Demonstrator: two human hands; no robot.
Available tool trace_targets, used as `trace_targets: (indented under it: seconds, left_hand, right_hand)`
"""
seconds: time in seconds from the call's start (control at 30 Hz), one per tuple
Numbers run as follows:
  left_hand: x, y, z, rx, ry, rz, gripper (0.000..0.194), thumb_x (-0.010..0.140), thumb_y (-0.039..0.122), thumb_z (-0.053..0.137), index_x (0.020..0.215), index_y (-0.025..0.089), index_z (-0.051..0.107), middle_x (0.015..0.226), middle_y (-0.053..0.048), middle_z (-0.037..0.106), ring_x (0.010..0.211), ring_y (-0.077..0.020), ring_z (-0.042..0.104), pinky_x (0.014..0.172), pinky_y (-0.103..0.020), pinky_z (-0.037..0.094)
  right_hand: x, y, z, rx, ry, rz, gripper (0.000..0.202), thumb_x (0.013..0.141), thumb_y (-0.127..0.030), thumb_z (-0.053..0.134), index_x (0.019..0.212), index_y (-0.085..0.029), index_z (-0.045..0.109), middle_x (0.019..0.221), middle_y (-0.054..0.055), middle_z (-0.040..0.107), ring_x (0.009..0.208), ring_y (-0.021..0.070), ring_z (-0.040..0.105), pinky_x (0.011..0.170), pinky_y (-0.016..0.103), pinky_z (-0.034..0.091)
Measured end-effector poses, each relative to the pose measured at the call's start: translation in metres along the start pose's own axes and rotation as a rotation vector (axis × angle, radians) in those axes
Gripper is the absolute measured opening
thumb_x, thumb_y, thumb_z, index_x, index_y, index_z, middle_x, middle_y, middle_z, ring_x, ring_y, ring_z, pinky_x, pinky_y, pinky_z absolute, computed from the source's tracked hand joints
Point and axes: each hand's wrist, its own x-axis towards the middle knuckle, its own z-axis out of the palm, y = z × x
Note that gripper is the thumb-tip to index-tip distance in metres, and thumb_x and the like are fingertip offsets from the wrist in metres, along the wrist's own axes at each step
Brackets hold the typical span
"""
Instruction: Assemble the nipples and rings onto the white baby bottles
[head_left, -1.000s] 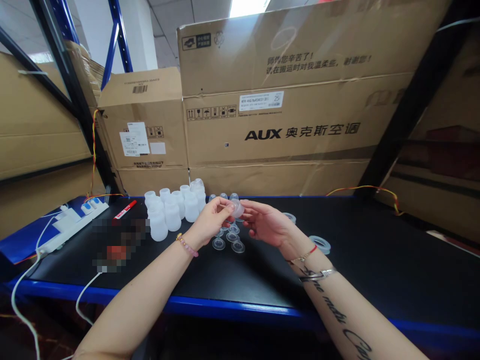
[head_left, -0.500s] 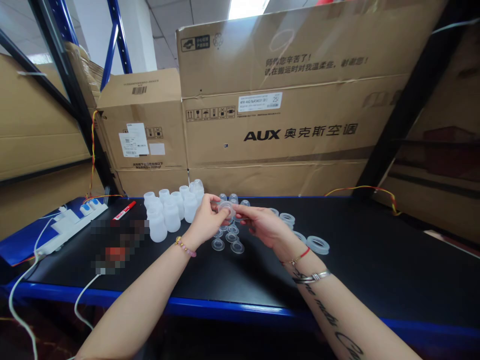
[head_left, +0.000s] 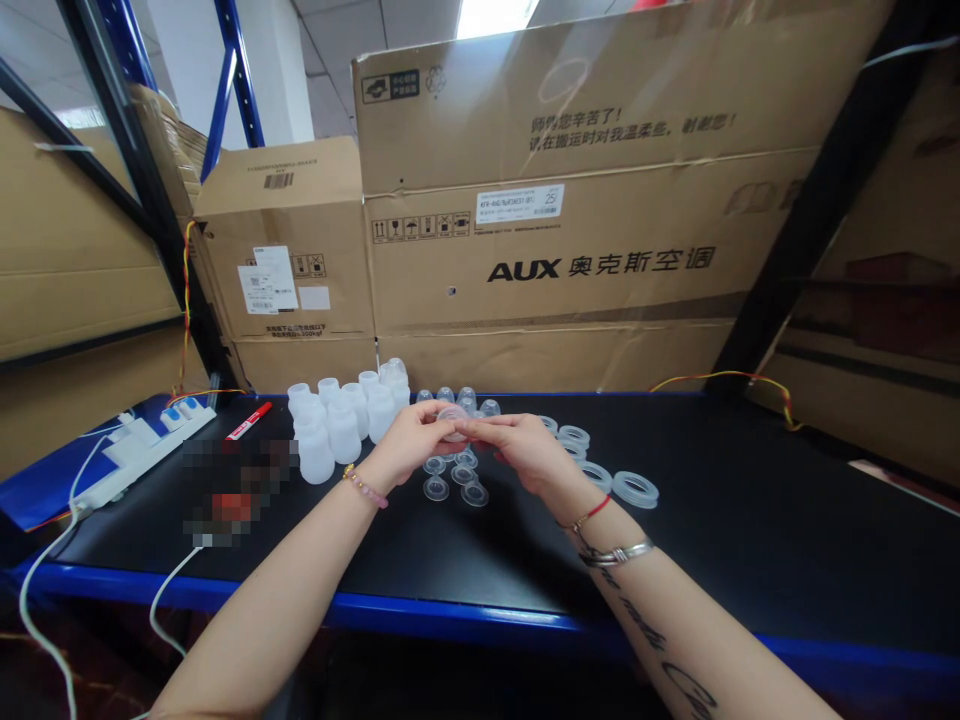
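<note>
Between my two hands, above the middle of the table, is a translucent bottle ring (head_left: 451, 418). The fingers of my left hand (head_left: 414, 437) are closed on its left side, and my right hand (head_left: 517, 445) pinches its right edge. Fingers cover much of it, so whether another part sits inside cannot be made out. Just below lie several clear silicone nipples (head_left: 474, 492), flange down. Behind the hands stand several clear domed caps (head_left: 467, 398). Right of my right hand are several stacked translucent rings (head_left: 636, 489).
White translucent baby bottles (head_left: 344, 432) stand grouped at the left, a clear cap on a rear one. Further left lie a red marker (head_left: 249, 422), a blurred-out object (head_left: 232, 500) and a white power strip (head_left: 150, 455). Cardboard boxes (head_left: 555, 280) wall off the black tabletop's (head_left: 750, 520) back.
Both hands have turned slightly and closed further over the ring, hiding more of it. My left hand has come a little lower, uncovering a domed cap behind it.
</note>
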Motion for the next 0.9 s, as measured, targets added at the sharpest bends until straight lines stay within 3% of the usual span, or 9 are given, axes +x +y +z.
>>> trace_targets:
  seconds: [0.17, 0.33, 0.43, 0.6, 0.9]
  left_hand:
    - [-0.003, 0.006, -0.005, -0.117, -0.11, -0.086, 0.009, 0.078, 0.01, 0.066, 0.088, 0.01, 0.067, 0.087, -0.008, 0.072, 0.082, -0.0147, 0.069, 0.097, -0.037, 0.05]
    - [0.0, 0.003, -0.004, -0.068, -0.133, -0.053, 0.009, 0.084, 0.012, 0.058, 0.09, 0.011, 0.066, 0.091, -0.008, 0.071, 0.085, -0.015, 0.069, 0.097, -0.037, 0.049]
    - [0.002, -0.005, 0.0, 0.174, -0.053, 0.057, 0.015, 0.089, 0.017, 0.051, 0.092, 0.014, 0.065, 0.097, -0.008, 0.07, 0.083, -0.0158, 0.067, 0.088, -0.036, 0.053]
    - [0.0, -0.013, 0.003, 0.76, 0.148, 0.309, 0.016, 0.087, 0.019, 0.049, 0.091, 0.016, 0.065, 0.088, -0.007, 0.069, 0.079, -0.0184, 0.065, 0.078, -0.034, 0.052]
    - [-0.006, -0.004, 0.013, 1.033, 0.23, 0.348, 0.015, 0.087, 0.014, 0.045, 0.088, 0.018, 0.059, 0.076, -0.004, 0.066, 0.072, -0.0188, 0.06, 0.075, -0.033, 0.047]
  right_hand:
    - [0.0, -0.002, -0.002, 0.015, 0.023, 0.038, 0.032, 0.043, -0.038, 0.086, 0.059, -0.013, 0.073, 0.062, 0.006, 0.066, 0.06, 0.0137, 0.053, 0.054, 0.026, 0.035]
    - [0.001, 0.0, 0.001, 0.059, 0.035, -0.04, 0.025, 0.049, -0.033, 0.081, 0.063, -0.013, 0.075, 0.069, 0.008, 0.07, 0.066, 0.0162, 0.059, 0.062, 0.027, 0.042]
    - [0.005, 0.006, 0.003, 0.02, 0.05, -0.071, 0.016, 0.055, -0.027, 0.075, 0.063, -0.014, 0.074, 0.068, 0.007, 0.071, 0.067, 0.0164, 0.06, 0.067, 0.027, 0.044]
    - [0.014, 0.02, 0.007, -0.279, 0.158, -0.204, 0.017, 0.067, -0.027, 0.064, 0.06, -0.013, 0.072, 0.056, 0.002, 0.064, 0.055, 0.0146, 0.054, 0.055, 0.026, 0.038]
    - [0.009, 0.021, 0.015, -0.575, 0.275, -0.299, 0.025, 0.073, -0.03, 0.056, 0.055, -0.017, 0.067, 0.051, 0.001, 0.059, 0.054, 0.0147, 0.051, 0.053, 0.026, 0.031]
